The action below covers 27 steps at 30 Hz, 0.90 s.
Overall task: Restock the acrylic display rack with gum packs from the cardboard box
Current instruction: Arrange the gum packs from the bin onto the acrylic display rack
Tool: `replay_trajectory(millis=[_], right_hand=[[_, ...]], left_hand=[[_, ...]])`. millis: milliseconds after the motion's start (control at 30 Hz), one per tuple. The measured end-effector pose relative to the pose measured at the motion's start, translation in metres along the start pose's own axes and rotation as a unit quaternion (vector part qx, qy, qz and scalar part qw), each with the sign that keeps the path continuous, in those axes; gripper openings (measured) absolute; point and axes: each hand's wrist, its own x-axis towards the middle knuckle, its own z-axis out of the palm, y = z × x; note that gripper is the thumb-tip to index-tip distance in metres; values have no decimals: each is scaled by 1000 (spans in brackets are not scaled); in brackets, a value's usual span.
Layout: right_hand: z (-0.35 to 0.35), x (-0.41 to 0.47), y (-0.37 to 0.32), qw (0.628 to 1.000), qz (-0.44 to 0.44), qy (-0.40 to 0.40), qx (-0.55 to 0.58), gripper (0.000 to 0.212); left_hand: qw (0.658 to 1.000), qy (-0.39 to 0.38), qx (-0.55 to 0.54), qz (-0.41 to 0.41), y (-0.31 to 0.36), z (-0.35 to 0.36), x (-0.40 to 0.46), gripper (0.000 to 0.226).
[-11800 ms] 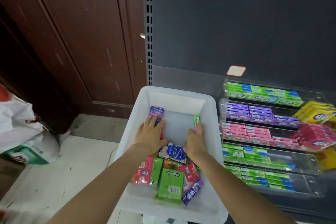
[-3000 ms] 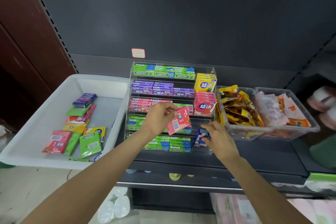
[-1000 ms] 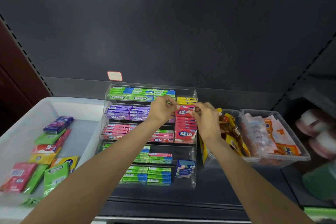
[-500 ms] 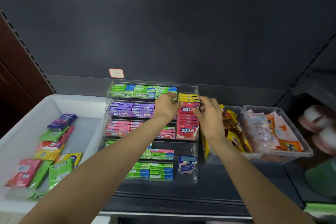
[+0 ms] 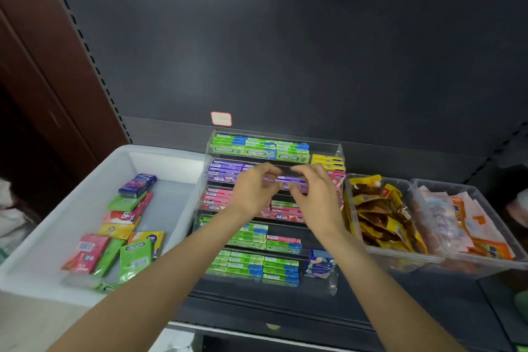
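Both hands blur at twelve o'clock — the left hand point(image 5: 254, 190) and right hand point(image 5: 313, 194) cover the rack's point(image 5: 338, 151) middle tiers. The purple pack point(image 5: 288, 181) between them is smeared, its print unreadable — right bin point(image 5: 485, 264) runs off-frame at three o'clock.

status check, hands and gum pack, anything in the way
Left hand and right hand both pinch purple gum pack at rack second tier. Nothing blocking.

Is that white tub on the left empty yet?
No. The white tub still holds gum packs scattered across its floor.
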Motion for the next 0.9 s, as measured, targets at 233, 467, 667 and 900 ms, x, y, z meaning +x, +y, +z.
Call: replay_trajectory(millis=[233, 467, 667, 900], right_hand=[[88, -8, -86, 991, -50, -101, 65, 28], [197, 1, -161, 981, -34, -181, 54, 28], [274, 15, -189, 970, 9, -242, -36, 39], [318, 40, -188, 946, 7, -317, -75, 67]], left_hand=[[990, 59, 117, -51, -104, -106, -49, 16], [974, 65, 169, -139, -217, -198, -64, 23], [969, -50, 182, -158, -275, -219, -41, 52], [969, -91, 169, -154, -307, -194, -24, 59]])
